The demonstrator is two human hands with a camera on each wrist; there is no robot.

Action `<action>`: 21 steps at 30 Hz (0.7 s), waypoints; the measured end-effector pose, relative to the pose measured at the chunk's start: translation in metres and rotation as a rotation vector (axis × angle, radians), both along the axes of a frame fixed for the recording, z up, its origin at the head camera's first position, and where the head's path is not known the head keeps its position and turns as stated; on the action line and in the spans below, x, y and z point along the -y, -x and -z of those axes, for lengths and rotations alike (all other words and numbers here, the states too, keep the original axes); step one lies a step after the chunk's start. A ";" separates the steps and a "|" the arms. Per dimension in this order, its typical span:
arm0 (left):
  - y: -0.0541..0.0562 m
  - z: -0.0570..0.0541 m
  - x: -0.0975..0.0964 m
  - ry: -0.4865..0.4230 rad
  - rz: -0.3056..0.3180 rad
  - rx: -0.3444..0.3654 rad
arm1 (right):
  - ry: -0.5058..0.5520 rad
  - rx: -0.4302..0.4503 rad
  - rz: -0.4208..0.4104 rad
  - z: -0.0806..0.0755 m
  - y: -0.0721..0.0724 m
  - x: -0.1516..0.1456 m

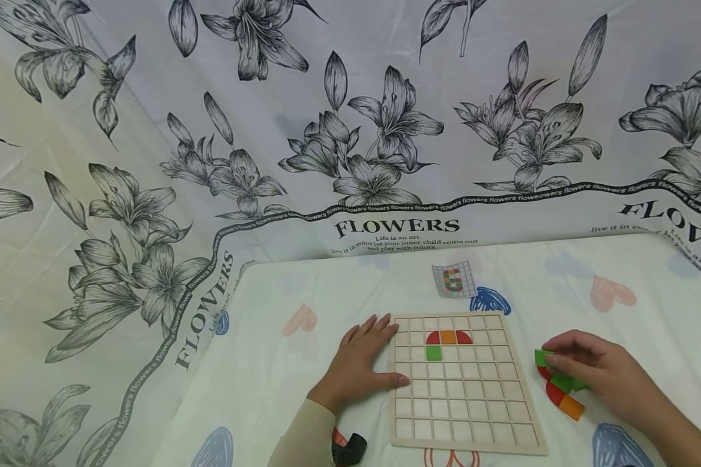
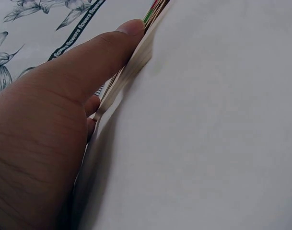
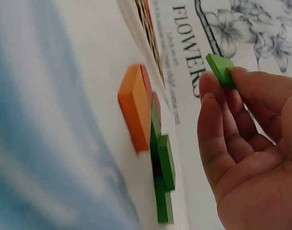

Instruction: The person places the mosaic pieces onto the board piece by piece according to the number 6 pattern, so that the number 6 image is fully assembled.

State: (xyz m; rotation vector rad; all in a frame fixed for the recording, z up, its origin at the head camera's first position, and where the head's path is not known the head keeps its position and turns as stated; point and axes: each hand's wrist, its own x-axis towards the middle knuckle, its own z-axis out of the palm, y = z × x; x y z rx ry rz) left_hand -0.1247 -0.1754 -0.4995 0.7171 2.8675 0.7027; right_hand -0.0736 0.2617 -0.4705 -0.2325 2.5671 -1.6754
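Against flowered cloth, pinches green block in right hand, off right edge of board. Rests left hand, thumb spread, at left edge.

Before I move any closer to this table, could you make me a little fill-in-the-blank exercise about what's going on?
1. The right hand pinches a piece coloured ____.
2. On the wooden board, an orange square sits between two rounded pieces coloured ____.
3. In the head view, the left hand touches the board's ____ edge.
4. The number of coloured pieces on the board is ____.

Missing words: green; red; left; four.
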 end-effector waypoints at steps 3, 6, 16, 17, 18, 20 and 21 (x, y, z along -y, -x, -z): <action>0.000 0.000 0.000 0.003 0.001 0.000 | 0.015 -0.012 -0.027 -0.002 -0.001 0.009; 0.000 0.000 0.000 0.011 0.001 -0.005 | -0.001 -0.026 -0.057 -0.001 -0.001 0.018; -0.001 -0.001 0.000 0.007 -0.007 0.012 | 0.002 -0.107 -0.142 -0.002 -0.001 0.051; -0.001 0.000 0.000 0.007 -0.008 0.012 | 0.015 -0.114 -0.150 -0.003 0.000 0.054; -0.001 0.000 0.000 0.006 -0.007 0.010 | 0.027 -0.116 -0.161 -0.004 0.001 0.057; 0.000 0.000 0.000 0.009 -0.006 0.004 | 0.047 -0.128 -0.188 -0.007 0.003 0.062; 0.000 0.000 0.000 0.010 -0.004 0.001 | 0.055 -0.124 -0.196 -0.009 0.004 0.065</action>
